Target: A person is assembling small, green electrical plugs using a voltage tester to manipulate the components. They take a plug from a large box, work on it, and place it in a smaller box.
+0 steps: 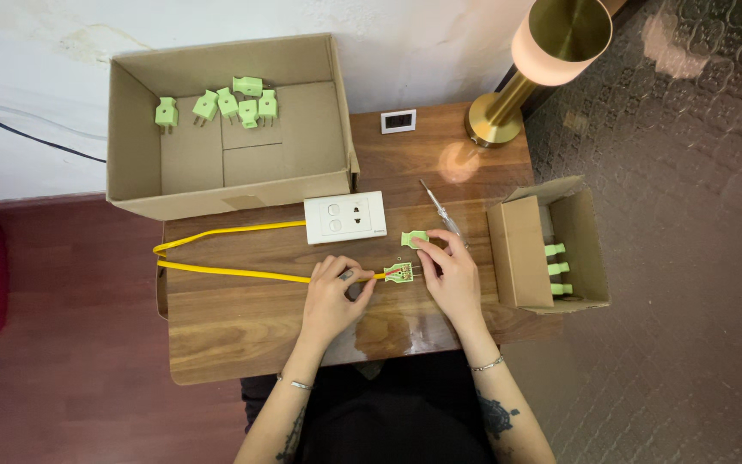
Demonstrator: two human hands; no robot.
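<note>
Between the two sets of fingertips, near the front middle of the wooden table (242, 331), lies an opened green plug base (398, 273) with red wiring showing inside. The left hand (332, 296) pinches with narrow, curled fingers at the spot where the yellow cable (234, 271) enters the plug base — thumb and forefinger closed on the cable end. The right hand (453, 275) rests just to the other side; its fingers are bent and touch the prong end of the plug base, and its forefinger reaches up to a separate green plug cover (414, 237) lying just above.

A screwdriver (438, 206) with a clear handle lies close behind the right hand. The yellow cable runs left, loops back and ends near a white socket plate (345, 217). Further out, a small open carton (551, 249) at the right holds more green plugs, and a large cardboard box (225, 129) at the back left holds six finished green plugs (232, 103). A brass lamp (543, 60) stands at the far right corner — beside it a small white square device (398, 121).
</note>
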